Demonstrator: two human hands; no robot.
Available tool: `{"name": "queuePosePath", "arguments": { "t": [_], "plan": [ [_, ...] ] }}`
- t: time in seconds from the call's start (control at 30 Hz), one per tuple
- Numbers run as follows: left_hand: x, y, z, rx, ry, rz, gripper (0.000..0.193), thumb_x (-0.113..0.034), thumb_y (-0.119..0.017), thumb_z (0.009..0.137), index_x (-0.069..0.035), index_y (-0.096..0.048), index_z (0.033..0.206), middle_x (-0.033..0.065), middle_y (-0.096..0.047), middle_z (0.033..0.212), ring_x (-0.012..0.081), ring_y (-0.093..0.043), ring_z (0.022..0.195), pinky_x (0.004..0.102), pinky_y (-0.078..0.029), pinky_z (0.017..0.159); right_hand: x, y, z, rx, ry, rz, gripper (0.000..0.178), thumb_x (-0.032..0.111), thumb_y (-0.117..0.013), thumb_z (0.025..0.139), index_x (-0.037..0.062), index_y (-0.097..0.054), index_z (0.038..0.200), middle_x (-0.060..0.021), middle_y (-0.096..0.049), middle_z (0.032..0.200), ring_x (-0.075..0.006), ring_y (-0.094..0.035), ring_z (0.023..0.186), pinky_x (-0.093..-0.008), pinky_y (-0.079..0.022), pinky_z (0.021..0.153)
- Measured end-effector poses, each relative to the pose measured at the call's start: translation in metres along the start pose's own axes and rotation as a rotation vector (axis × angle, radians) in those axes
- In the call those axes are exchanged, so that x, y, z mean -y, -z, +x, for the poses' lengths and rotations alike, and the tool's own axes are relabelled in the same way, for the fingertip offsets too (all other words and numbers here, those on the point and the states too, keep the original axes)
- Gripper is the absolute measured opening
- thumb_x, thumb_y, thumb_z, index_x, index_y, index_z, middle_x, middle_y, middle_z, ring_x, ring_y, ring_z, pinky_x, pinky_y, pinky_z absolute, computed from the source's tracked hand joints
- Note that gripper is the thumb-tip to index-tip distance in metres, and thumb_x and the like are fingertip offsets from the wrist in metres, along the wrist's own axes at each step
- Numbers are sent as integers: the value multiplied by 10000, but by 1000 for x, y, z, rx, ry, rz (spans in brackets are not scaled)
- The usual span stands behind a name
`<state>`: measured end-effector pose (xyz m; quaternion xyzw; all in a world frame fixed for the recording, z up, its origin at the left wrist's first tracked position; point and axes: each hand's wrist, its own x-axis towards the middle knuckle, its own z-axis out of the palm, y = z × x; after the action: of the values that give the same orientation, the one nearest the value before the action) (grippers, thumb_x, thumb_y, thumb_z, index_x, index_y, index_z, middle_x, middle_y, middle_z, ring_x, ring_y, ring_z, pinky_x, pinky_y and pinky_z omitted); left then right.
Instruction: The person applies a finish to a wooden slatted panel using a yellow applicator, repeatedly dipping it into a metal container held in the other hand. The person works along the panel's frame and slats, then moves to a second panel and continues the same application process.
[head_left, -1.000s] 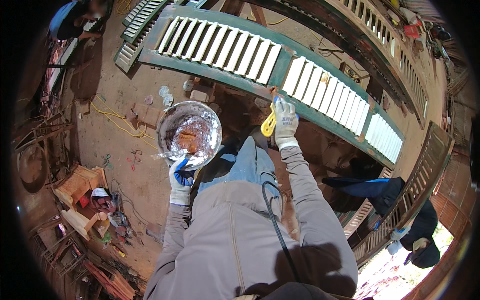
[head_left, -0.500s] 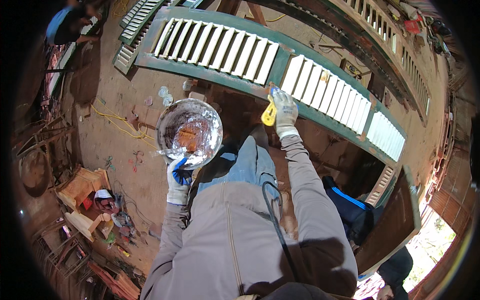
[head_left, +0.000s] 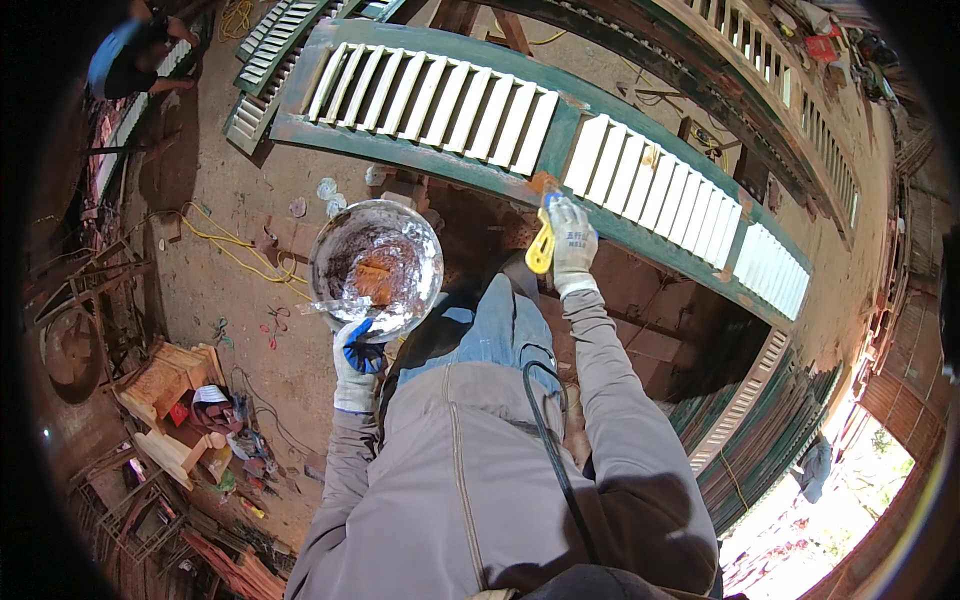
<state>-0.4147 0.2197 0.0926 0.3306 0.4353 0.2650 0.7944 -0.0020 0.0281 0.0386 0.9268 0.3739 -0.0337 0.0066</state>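
Yellow-handled tool (head_left: 540, 249) held at the edge of a green louvred shutter (head_left: 559, 138)

The gloved right hand (head_left: 573, 237) is closed around the tool; its working end is mostly hidden, near a reddish-brown patch (head_left: 544, 184) on the shutter's near rail, where a crossbar joins it. The gloved left hand (head_left: 357, 366) grips the near rim of a round metal bowl (head_left: 329, 245), left of the tool and on the shutter's near side. Reddish-brown paste (head_left: 374, 283) lies inside. A translucent strip (head_left: 334, 305) crosses the rim by that hand; whether the fingers pin it cannot be told. Yellow cord (head_left: 232, 240) trails over the floor (head_left: 200, 300).
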Motion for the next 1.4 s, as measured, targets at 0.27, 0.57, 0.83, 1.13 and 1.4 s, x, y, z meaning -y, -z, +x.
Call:
{"name": "queuePosePath", "arguments": {
  "t": [0.27,0.57,0.83,1.13,1.4],
  "plan": [
    [-9,-4,6,0,72,-150,205,-39,-562,978,51,-686,1114,175,-667,1169,306,-686,1068,474,-601,935,-16,28,28,10,29,119,421,192,-492,945,163,-622,1344,-6,-641,1332,-190,-591,1233,-334,-482,1070],
    [-10,-4,20,-20,73,-172,221,-75,-582,944,49,-658,1110,201,-684,1157,354,-682,1092,560,-580,960,-3,35,-7,131,229,385,418,241,-520,929,188,-653,1322,-12,-659,1336,-189,-609,1229,-360,-485,1053],
    [-5,-9,25,-40,5,-105,200,-52,-582,946,40,-654,1108,209,-666,1193,369,-665,1126,556,-575,976,-69,34,27,-176,216,492,517,206,-672,829,186,-643,1345,-11,-661,1306,-235,-610,1209,-391,-496,1052],
    [3,-53,37,-145,0,-377,204,-40,-586,944,27,-643,1128,233,-634,1253,392,-645,1161,589,-560,996,-131,59,192,-148,406,73,400,259,-585,912,260,-652,1306,15,-638,1343,-197,-570,1257,-359,-479,1016],
    [-6,-128,59,-279,90,-442,210,-57,-561,930,41,-648,1094,231,-679,1169,385,-672,1126,565,-580,969,-130,38,197,-73,689,129,386,203,-581,916,272,-652,1289,12,-652,1320,-182,-582,1261,-345,-467,1032]
  ]
}}
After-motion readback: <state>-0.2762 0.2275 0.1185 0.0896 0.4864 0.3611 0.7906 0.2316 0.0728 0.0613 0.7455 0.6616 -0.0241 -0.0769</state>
